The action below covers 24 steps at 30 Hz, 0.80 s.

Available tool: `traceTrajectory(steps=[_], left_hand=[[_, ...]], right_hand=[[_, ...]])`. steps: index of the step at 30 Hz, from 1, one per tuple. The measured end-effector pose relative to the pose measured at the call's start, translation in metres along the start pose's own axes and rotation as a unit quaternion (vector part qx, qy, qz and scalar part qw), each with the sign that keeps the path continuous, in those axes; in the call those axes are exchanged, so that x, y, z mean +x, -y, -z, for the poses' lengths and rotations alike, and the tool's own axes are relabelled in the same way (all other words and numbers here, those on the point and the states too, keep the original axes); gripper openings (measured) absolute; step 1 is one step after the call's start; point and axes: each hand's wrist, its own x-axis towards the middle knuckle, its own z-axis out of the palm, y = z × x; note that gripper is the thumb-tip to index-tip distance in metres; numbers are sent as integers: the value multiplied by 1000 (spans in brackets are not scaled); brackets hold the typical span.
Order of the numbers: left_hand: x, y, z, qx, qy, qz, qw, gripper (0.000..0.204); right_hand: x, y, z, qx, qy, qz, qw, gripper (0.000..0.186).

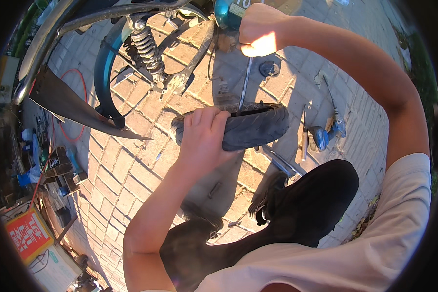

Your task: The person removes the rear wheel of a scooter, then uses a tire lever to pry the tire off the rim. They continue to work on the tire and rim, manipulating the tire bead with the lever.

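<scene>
My left hand grips the near edge of a black rubber tyre held upright above the brick paving. My right hand is raised high and shut around the handle of a long twisted metal tool whose tip goes down into the tyre's tread. A teal power tool body sits right beside my right fist; whether it belongs to the twisted tool I cannot tell. My dark-clad knees are below the tyre.
A scooter's rear end stands at upper left with a coil spring shock, teal fender and chrome rail. Hand tools lie on the bricks at right. Boxes and clutter crowd the left, with a red sign.
</scene>
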Motion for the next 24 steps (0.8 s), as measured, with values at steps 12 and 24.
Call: traceTrajectory(steps=[12,24], left_hand=[[42,1,-5,10,-19,114,993,76],[60,-14,-13,120,16,197,973,89]], right_hand=[[-11,7,109,-203,4,22,979,26],[-39,-26,199,-173,199,24,964,26]])
